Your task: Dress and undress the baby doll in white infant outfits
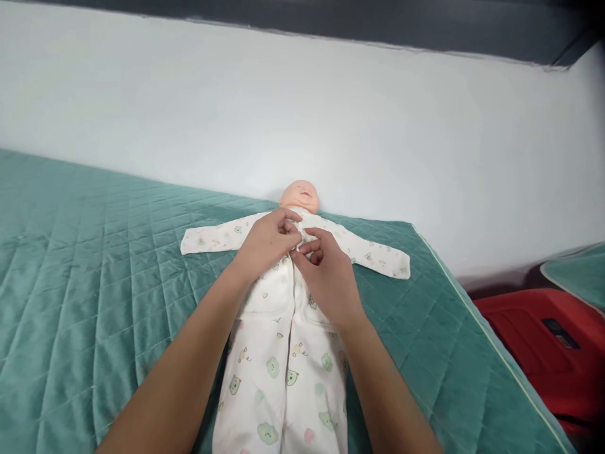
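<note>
A baby doll [300, 194] lies on its back with its head at the wall and its sleeves spread out to both sides. It wears a white printed baby top [267, 291] and matching white trousers [307, 378]. Over the chest, my left hand [271, 241] pinches the front edge of the top with thumb and fingers. My right hand [328, 268] is close beside it, its fingertips closed on the same front opening. Whatever fastener lies between the fingertips is mostly hidden. Below the hands, the top's two front edges meet along the middle.
A green quilted bed cover [118, 265] lies under the doll, wrinkled at the left. Behind it rises a white wall [302, 107] with a dark band along the top. Beyond the bed's right edge is a red plastic object [534, 347], partly under another green cloth [579, 271].
</note>
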### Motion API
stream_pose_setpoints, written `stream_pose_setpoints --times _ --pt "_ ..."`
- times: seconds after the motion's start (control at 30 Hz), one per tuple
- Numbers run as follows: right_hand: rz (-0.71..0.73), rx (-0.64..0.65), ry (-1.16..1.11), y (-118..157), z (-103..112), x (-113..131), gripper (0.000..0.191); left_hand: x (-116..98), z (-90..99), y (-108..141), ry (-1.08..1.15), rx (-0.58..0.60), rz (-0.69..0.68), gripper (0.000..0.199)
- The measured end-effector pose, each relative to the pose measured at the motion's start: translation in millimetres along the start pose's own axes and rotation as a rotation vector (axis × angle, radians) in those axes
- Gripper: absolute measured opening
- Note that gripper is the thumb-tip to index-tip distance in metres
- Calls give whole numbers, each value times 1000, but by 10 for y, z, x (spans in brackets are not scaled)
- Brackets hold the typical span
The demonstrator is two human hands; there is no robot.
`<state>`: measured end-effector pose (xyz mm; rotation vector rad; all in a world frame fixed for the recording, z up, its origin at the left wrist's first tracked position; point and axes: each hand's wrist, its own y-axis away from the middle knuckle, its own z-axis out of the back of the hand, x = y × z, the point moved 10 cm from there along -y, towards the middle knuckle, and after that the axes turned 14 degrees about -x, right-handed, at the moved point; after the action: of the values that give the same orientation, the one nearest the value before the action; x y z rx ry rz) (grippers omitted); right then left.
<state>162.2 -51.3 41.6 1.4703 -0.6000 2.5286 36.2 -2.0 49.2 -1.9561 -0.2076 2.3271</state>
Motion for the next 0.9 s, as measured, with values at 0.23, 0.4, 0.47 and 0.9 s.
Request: stream_pose_setpoints --times 0.23,0.4,0.47,0.9 --pt "-45 -10 -64 2 0 -37 40 3 17 -6 51 17 24 35" --pt "-45 9 -47 -15 13 -55 39 11 74 -11 -41 19 39 35" --pt "-41 30 -14 -9 34 -51 39 7 104 -22 -81 22 20 34" --pt "84 159 488 236 217 218 17 -108 111 324 -268 282 -74 28"
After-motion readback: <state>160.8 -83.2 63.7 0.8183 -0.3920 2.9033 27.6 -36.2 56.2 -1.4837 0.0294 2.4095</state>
